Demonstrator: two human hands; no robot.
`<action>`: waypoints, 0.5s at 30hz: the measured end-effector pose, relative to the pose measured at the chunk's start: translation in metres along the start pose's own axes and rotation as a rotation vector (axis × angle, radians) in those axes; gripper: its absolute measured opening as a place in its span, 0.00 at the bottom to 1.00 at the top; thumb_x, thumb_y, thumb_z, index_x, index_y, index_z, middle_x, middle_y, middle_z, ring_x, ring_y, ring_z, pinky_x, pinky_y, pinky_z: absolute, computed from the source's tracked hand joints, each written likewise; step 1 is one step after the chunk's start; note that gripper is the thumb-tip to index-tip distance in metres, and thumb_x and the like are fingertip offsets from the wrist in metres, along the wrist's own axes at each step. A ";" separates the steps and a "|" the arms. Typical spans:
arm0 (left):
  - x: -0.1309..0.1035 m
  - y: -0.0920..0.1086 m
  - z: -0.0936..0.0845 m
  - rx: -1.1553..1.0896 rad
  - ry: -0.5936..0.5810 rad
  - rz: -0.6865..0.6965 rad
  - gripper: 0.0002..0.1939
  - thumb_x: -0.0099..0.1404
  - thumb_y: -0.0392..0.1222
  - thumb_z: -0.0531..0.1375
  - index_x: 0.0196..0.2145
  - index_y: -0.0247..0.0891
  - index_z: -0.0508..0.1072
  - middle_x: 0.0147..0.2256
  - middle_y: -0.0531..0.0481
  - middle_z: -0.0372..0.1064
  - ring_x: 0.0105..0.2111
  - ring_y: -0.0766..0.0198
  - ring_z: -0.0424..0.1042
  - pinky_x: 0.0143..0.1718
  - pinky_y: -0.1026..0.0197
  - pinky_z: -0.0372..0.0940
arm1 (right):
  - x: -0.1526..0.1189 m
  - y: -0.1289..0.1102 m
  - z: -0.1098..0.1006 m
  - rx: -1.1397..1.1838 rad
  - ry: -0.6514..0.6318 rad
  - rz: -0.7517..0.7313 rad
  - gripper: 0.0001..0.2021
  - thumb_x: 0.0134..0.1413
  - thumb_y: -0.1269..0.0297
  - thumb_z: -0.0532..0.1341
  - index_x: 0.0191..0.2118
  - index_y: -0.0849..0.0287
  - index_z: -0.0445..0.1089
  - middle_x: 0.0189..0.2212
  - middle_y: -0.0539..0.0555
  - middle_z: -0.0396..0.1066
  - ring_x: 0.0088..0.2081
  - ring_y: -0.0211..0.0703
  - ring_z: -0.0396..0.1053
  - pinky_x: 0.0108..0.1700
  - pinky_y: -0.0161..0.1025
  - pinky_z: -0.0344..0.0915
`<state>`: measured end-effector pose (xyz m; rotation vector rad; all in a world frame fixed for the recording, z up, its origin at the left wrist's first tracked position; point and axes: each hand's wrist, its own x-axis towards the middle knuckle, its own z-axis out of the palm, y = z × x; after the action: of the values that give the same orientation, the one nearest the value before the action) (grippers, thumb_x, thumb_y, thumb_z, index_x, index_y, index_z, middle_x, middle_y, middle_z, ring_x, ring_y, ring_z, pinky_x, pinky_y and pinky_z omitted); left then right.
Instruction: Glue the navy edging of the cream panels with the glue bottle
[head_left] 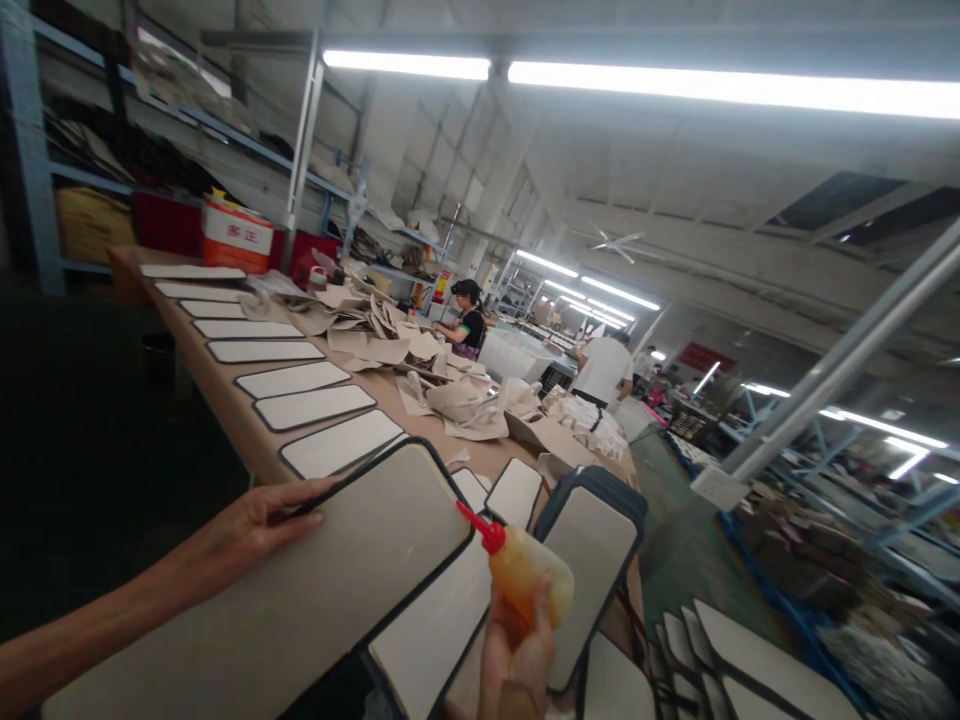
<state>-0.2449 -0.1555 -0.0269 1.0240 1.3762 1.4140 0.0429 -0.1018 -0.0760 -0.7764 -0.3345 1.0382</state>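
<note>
A large pale panel with a dark rim (300, 590) is tilted up in front of me, and my left hand (281, 520) pinches its upper left edge. My right hand (521, 635) is wrapped round a squeeze bottle (532, 575) of amber liquid. The bottle's red nozzle points up and left, its tip close to the panel's right edge; whether they touch I cannot tell. Beneath lies another pale panel (435, 625). Just right of the bottle is a stack of dark-edged panels (596, 540).
Several dark-edged panels (315, 405) line the brown table's (217, 385) left side, beside a heap of beige pieces (390, 335). A red and white can (238, 235) stands at the far end. People (602, 365) work beyond. More panels (757, 650) lie at lower right.
</note>
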 end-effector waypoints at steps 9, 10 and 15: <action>0.013 -0.010 -0.018 0.104 -0.167 0.042 0.19 0.49 0.42 0.68 0.41 0.39 0.80 0.42 0.48 0.77 0.46 0.47 0.71 0.48 0.56 0.65 | -0.002 -0.047 0.033 0.019 -0.120 -0.066 0.19 0.51 0.56 0.65 0.47 0.59 0.68 0.47 0.51 0.72 0.49 0.39 0.68 0.47 0.31 0.68; 0.012 -0.006 -0.020 0.077 -0.199 0.016 0.19 0.48 0.41 0.68 0.41 0.39 0.80 0.41 0.48 0.77 0.44 0.47 0.72 0.45 0.57 0.67 | 0.002 -0.051 0.035 -0.011 -0.146 -0.084 0.20 0.51 0.56 0.65 0.48 0.59 0.68 0.48 0.52 0.71 0.49 0.39 0.68 0.48 0.32 0.67; -0.002 0.026 -0.021 0.015 -0.383 -0.115 0.24 0.50 0.40 0.67 0.46 0.34 0.77 0.40 0.46 0.77 0.39 0.49 0.74 0.38 0.61 0.68 | 0.021 -0.073 0.044 -0.072 -0.383 -0.168 0.29 0.39 0.56 0.70 0.50 0.57 0.68 0.49 0.57 0.70 0.52 0.53 0.66 0.53 0.51 0.65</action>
<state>-0.2657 -0.1627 -0.0014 1.1379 1.1443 1.0584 0.0746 -0.0855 0.0043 -0.5982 -0.7560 1.0165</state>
